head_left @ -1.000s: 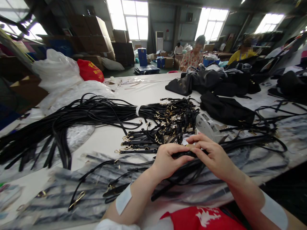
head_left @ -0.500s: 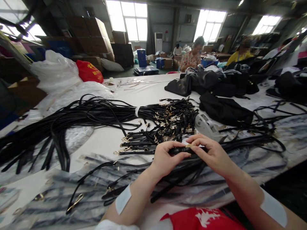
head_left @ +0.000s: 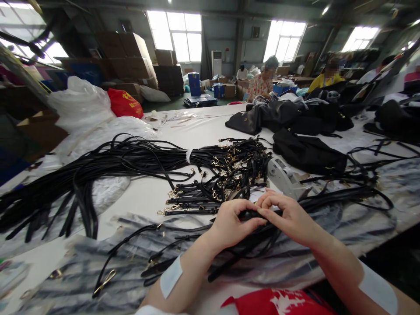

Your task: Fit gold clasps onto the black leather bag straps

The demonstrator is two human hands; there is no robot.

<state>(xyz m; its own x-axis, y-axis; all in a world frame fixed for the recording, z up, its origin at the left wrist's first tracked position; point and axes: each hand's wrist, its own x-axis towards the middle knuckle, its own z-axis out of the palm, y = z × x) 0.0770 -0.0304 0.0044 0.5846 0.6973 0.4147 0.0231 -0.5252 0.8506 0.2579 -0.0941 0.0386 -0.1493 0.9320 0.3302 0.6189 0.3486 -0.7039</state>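
Observation:
Both my hands meet over the near part of the table, fingertips almost touching. My left hand is closed around a black strap, thumb below and fingers above. My right hand pinches at the same strap, its thumb and forefinger beside my left fingertips. Most of the strap is hidden by my fingers. Just beyond lie short black straps with gold snap hooks, in a row and a heap. A tape dispenser stands past my right hand. More black straps lie beneath my hands on plastic wrapping.
A bundle of long black straps, bound by a white tie, stretches across the left. Black bags are piled at the back right. A red bag rests by white plastic sheeting. Co-workers are beyond the table.
My fingertips have come closer together, and less of the strap shows between them. The whole view has shifted slightly; the things on the table lie as before.

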